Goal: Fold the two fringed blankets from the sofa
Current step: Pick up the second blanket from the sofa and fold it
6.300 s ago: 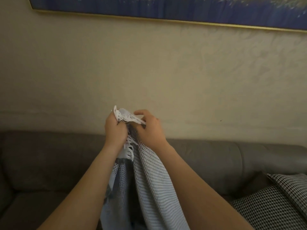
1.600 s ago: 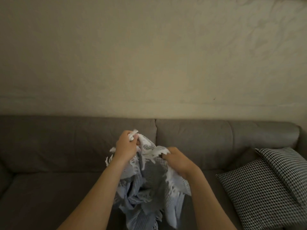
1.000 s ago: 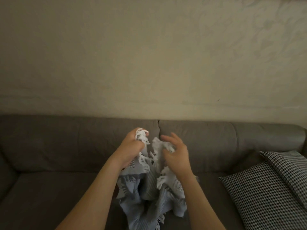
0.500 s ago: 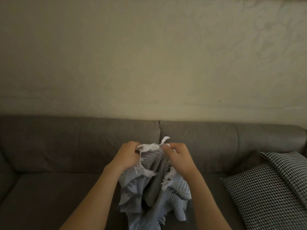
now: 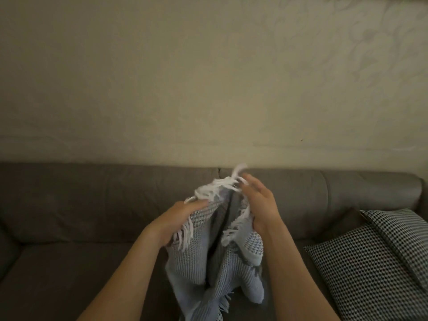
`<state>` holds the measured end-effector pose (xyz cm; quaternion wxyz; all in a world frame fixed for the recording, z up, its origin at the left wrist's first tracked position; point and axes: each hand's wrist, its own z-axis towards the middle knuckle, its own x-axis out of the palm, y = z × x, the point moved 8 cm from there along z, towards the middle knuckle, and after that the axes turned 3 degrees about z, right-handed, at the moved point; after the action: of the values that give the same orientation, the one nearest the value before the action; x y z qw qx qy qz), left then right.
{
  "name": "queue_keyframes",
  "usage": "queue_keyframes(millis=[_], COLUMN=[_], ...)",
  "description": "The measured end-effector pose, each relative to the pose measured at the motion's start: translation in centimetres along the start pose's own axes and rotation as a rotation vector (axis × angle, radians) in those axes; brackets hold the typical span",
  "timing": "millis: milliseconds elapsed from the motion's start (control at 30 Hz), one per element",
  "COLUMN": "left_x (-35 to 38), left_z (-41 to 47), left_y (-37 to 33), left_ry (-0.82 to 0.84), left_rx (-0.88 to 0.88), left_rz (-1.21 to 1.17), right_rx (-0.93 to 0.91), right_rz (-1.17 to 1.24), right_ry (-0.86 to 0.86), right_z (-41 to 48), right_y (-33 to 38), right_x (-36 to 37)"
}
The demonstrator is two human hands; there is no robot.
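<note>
2 bare forearms (image 5: 129, 269), bare wrists, L hand (image 5: 178, 218), R hand (image 5: 261, 205) both bare, R fingers (image 5: 249, 183) blurred

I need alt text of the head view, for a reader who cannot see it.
A person's left hand grips a bunched pale fringed blanket over a grey sofa; the right hand, blurred, is at its white fringe. A checked cushion lies at the right.

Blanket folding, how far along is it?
Nothing looks folded yet. One blanket hangs bunched over the sofa, left hand gripping it, right hand blurred at its fringe. Left to do: folding it; no second blanket is in view.
</note>
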<state>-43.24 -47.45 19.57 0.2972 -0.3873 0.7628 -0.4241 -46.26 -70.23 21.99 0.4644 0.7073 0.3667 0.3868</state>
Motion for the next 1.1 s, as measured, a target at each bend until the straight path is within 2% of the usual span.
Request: queue_keyframes(millis=[33, 67, 133, 200, 267, 300, 367, 400, 467, 567, 633, 700, 733, 767, 833, 900, 1000, 1100], left_x=[0.2, -0.3, -3.3, -6.2, -7.5, -7.4, -6.8, -6.1, -4.9, -4.1, -4.0, -4.5, -4.8, -5.5, -6.8, -7.7, -7.2, -5.2], left_z=[-0.1, 0.0, 0.4, -0.1, -1.1, -1.4, -1.4, -1.1, -0.3, 0.9, 1.5, 2.0, 1.7, 1.6, 0.9, 0.6, 1.7, 2.5], left_y=[0.1, 0.0, 1.1, 2.5, 2.9, 2.9, 3.2, 3.5, 4.8, 6.4, 6.3, 5.4, 4.7, 4.2, 3.5, 3.4, 4.7, 6.0], left_ry=[0.017, -0.056, -0.393, -0.731, -0.907, -0.933, -0.935, -0.905, -0.837, -0.722, -0.574, -0.466, -0.469, -0.516, -0.664, -0.783, -0.766, -0.677], left_rx=[0.001, 0.01, -0.031, -0.08, -0.049, -0.029, -0.019, -0.045, -0.142, -0.264, -0.297, -0.237, -0.192, -0.122, -0.034, -0.037, -0.106, -0.198], left_rz=[-0.004, -0.029, -0.162, -0.341, -0.481, -0.543, -0.605, -0.613, -0.628, -0.616, -0.522, -0.474, -0.492, -0.607, -0.881, -0.945, -0.823, -0.561], right_rx=[0.009, 0.024, 0.043, 0.014, 0.031, 0.087, 0.246, 0.321, 0.458, 0.657, 0.648, 0.576, 0.5, 0.392, 0.179, 0.07, 0.185, 0.325], right_rz=[0.032, 0.039, 0.034, 0.072, 0.133, 0.159, 0.127, 0.097, 0.054, 0.107, 0.025, 0.023, 0.085, 0.19, 0.437, 0.57, 0.39, 0.129], right_ry=[-0.022, -0.067, -0.249, -0.52, -0.752, -0.795, -0.703, -0.594, -0.391, -0.211, -0.056, 0.091, 0.1, 0.057, -0.18, -0.38, -0.383, -0.298], right_z=[0.4, 0.6, 0.5, -0.3, -2.3, -2.8, -3.6, -3.1, -2.2, -1.2, -1.5, -1.0, -0.4, 0.5, 1.9, 2.3, 2.1, 1.2], right_y=[-0.6, -1.4, -2.8, -3.5, -3.4, -4.0, -5.5, -7.0, -9.6, -12.2, -10.2, -8.0, -6.9, -5.7, -4.6, -4.9, -6.7, -7.9], right_x=[-0.3, -0.8, -2.8, -5.7, -8.2, -9.3, -9.3, -8.8, -7.5, -5.5, -3.7, -2.7, -2.7, -3.0, -5.0, -6.9, -6.7, -4.5])
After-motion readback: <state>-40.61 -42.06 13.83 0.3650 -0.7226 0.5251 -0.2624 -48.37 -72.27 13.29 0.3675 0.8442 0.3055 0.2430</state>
